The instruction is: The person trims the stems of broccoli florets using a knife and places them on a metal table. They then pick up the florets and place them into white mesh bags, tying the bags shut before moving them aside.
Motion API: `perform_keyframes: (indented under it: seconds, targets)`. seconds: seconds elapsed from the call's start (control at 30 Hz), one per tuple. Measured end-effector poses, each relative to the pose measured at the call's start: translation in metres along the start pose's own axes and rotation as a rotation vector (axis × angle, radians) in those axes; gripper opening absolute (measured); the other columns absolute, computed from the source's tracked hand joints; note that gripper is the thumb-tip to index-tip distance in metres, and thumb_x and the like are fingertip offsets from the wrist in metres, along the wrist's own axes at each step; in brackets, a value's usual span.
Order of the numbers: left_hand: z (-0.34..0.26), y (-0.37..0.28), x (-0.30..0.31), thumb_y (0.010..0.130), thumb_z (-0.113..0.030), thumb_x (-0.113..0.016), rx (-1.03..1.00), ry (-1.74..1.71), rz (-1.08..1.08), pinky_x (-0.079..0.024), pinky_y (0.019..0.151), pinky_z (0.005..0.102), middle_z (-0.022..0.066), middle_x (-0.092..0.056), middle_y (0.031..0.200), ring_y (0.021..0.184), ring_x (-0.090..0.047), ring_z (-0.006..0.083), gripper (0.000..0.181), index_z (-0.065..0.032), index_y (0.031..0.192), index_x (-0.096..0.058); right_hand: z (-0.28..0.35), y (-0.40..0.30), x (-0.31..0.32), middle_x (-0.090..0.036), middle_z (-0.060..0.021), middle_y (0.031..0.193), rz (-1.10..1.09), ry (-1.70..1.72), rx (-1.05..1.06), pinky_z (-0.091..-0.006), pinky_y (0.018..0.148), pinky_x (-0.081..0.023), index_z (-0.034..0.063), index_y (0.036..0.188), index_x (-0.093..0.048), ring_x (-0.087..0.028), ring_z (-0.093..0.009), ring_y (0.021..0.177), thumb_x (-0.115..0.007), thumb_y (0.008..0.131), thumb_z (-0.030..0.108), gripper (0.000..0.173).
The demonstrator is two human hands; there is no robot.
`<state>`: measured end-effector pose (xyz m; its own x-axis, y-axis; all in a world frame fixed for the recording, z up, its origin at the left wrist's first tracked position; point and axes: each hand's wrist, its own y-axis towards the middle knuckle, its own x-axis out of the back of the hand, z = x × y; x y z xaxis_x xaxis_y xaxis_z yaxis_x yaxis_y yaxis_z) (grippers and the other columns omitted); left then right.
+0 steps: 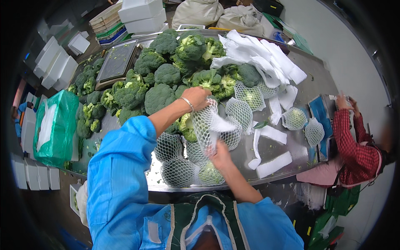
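My left hand [197, 97], with a bangle at its wrist, grips the upper end of a white foam net sleeve [204, 125]. My right hand [220, 155] pinches the lower end of the same sleeve. Green shows through the mesh, so broccoli seems to be inside, though my fingers and the folds hide part of it. Just left of the sleeve is a bare broccoli head [187, 126]. Netted broccoli heads [178, 173] lie on the metal table [300, 67] close to my body. Beyond my left hand rises a pile of bare broccoli [167, 74].
Flat foam net sleeves [259, 56] are heaped at the back right. Behind the pile's left side stands a weighing scale [117, 57]. A green plastic bag [56, 128] sits at the left edge. At right, another person [356, 140] works beside a blue-topped device [322, 118].
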<state>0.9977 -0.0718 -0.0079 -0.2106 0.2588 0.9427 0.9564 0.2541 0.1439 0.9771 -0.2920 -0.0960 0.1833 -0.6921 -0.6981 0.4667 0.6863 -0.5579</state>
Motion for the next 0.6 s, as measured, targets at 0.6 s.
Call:
perform_keyframes:
  seconds: [0.6]
  targets:
    - [0.068, -0.232, -0.041, 0.090, -0.024, -0.048, 0.702, -0.845, -0.263, -0.046, 0.074, 0.0263, 0.0085, -0.064, 0.107, 0.086, -0.060, 0.0154, 0.036, -0.0002, 0.115, -0.058, -0.031, 0.019, -0.065, -0.060, -0.0116, 0.106, 0.159, -1.087, 0.701, -0.0299, 0.088, -0.041, 0.0030, 0.119, -0.055, -0.055, -0.020, 0.100, -0.044, 0.091, 0.016, 0.033]
